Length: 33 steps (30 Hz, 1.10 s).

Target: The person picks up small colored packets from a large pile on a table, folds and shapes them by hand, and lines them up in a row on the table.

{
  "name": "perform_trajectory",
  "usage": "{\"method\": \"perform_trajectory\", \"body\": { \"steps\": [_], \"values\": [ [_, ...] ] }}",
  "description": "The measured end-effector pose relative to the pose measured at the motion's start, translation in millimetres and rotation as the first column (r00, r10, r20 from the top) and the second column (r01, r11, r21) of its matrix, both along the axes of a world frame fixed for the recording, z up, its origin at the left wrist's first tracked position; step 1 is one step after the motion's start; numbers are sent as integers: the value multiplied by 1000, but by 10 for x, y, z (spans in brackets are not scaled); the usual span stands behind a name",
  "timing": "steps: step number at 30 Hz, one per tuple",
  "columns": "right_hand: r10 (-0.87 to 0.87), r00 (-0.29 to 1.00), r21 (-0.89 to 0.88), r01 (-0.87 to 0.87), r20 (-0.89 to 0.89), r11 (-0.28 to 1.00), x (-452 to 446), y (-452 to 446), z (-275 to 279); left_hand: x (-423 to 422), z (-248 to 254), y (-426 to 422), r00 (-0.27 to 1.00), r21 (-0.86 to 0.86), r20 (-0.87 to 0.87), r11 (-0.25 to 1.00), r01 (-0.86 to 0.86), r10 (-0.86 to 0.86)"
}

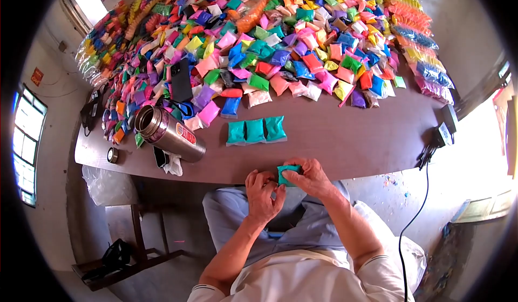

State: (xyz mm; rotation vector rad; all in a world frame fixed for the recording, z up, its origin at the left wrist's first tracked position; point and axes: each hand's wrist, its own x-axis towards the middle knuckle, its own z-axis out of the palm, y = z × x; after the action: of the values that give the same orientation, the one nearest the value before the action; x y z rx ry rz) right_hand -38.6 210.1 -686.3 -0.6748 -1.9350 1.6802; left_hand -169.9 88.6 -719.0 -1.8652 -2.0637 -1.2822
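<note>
A small teal packet (288, 174) is pinched between the thumb and fingers of my right hand (309, 178), over the table's near edge. My left hand (263, 196) is just left of that packet, its fingers curled and its thumb apart from them; whether it touches the packet's edge is hard to tell. Beyond my hands, three teal packets (255, 131) lie side by side in a row on the brown table (334, 140).
A large heap of colourful packets (280, 57) covers the far side. To the left are a steel flask (178, 137), its lid (112, 155), a phone (181, 80) and crumpled tissue (173, 165). Adapters with a black cable (427, 156) sit at the right edge.
</note>
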Motion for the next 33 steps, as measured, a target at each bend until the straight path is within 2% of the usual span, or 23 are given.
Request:
{"method": "perform_trajectory", "body": {
  "steps": [4,6,7,9,13,15,22,24,28,30,31,33],
  "values": [
    [-5,1000,-16,5,14,1000,-16,1,-11,4,-6,19,1000,17,-3,1000,-5,5],
    [-28,995,32,31,-99,999,-37,15,-106,4,1,19,1000,16,-5,1000,-10,10],
    [-29,995,30,32,-99,999,-33,24,-99,3,1,16,1000,15,-7,1000,-16,17],
    [-32,979,-374,-47,-201,926,-14,58,-52,1,-8,12,1000,17,1,1000,-16,16],
    [-34,992,-422,-19,-119,906,-13,73,36,0,-31,16,1000,20,19,1000,-15,14],
    [-34,994,-342,-6,-108,940,-39,82,-42,-1,-32,17,1000,24,19,1000,-13,13],
    [-158,986,-303,135,-54,943,-93,54,-34,-9,-6,15,1000,44,13,999,7,-8],
    [-166,986,-165,168,24,972,-125,63,-80,-16,18,5,1000,39,14,999,18,-18],
    [-215,972,-90,223,91,971,-209,47,-48,-19,13,-3,999,42,25,999,35,-36],
    [-280,954,49,277,103,960,-258,20,26,-15,22,-5,999,32,25,999,37,-37],
    [-281,954,48,277,103,960,-282,-11,57,-15,25,-5,999,23,25,999,40,-40],
    [-360,906,238,308,222,921,-329,-101,109,-31,-9,-7,999,14,16,999,43,-43]
  ]
}}
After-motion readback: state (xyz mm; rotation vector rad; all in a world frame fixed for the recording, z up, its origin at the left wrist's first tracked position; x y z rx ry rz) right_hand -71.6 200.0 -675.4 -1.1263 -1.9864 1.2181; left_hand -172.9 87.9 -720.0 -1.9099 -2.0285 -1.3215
